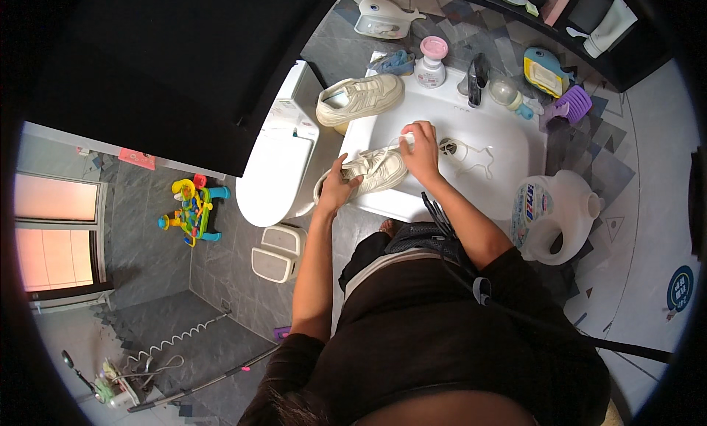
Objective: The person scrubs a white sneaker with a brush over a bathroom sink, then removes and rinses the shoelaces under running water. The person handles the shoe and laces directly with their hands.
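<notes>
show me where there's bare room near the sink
The toilet lid, left of the left hand, looks bare; so does the right inner side of the sink, in front of the clear bottle. Crowded: back rim, with pump dispenser and faucet; left side, with both shoes.

The left grip (340, 187) holds a cream shoe (384, 170) by its collar, while the right grip (422, 150) pinches something small and white (407, 138) near its toe. Beyond the left grip sits a similar shoe (362, 99); right of the right grip, pale lace (489, 158) lies in the sink (512, 142).
</notes>
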`<state>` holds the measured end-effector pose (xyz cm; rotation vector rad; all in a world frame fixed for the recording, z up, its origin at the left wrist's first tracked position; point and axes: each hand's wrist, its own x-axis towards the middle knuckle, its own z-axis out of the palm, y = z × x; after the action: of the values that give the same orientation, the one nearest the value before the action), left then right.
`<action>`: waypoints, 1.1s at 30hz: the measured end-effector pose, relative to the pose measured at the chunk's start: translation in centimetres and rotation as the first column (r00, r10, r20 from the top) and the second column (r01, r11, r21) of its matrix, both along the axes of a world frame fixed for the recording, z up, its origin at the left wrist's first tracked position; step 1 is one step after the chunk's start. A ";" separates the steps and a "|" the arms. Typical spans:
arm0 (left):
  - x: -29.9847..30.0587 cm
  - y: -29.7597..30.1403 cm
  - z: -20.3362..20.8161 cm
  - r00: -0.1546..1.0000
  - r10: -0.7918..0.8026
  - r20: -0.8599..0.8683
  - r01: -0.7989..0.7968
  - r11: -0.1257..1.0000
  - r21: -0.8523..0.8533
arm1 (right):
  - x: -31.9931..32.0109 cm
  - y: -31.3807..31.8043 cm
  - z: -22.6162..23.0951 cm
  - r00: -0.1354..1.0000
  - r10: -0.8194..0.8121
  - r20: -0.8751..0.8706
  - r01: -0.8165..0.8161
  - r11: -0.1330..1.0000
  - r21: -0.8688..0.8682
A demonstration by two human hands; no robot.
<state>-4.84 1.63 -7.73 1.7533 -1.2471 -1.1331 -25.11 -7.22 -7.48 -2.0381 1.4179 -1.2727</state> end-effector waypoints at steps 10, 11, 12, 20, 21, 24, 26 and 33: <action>0.5 -0.2 -1.5 0.995 -0.006 -0.099 0.006 1.000 -0.001 | 2.4 3.6 1.4 0.799 0.533 -0.279 -0.526 0.844 0.106; 0.6 -0.2 -1.5 0.995 -0.008 -0.098 0.008 1.000 -0.001 | 2.5 3.6 1.3 0.796 0.528 -0.296 -0.522 0.846 0.106; 0.6 -0.2 -1.5 0.996 -0.009 -0.087 0.009 1.000 -0.007 | 2.6 3.6 1.2 0.793 0.523 -0.313 -0.518 0.849 0.106; 0.5 -0.1 -0.8 1.000 -0.027 -0.006 0.027 1.000 0.007 | 1.9 2.4 0.0 0.741 0.660 -0.120 -0.631 0.747 0.208; 0.4 -0.2 -0.8 1.000 -0.021 -0.021 0.022 1.000 0.021 | 1.5 1.9 -0.4 0.734 0.674 -0.085 -0.649 0.733 0.204; 0.3 0.0 -0.4 0.999 0.004 -0.052 -0.002 0.999 0.041 | 0.4 0.2 0.4 0.744 0.550 0.380 -0.666 0.656 0.354; 0.3 -0.1 -0.6 0.999 0.001 -0.052 0.000 1.000 0.025 | -0.6 -1.2 0.4 0.812 0.411 0.415 -0.557 0.757 0.341; 0.1 0.0 0.1 0.998 0.006 -0.070 -0.003 0.999 0.039 | -1.7 -1.0 -1.0 0.983 0.168 -0.072 -0.141 0.949 0.280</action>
<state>-4.71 1.66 -7.63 1.7285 -1.1862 -1.2135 -26.80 -8.26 -8.44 -1.9953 1.3584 -0.8723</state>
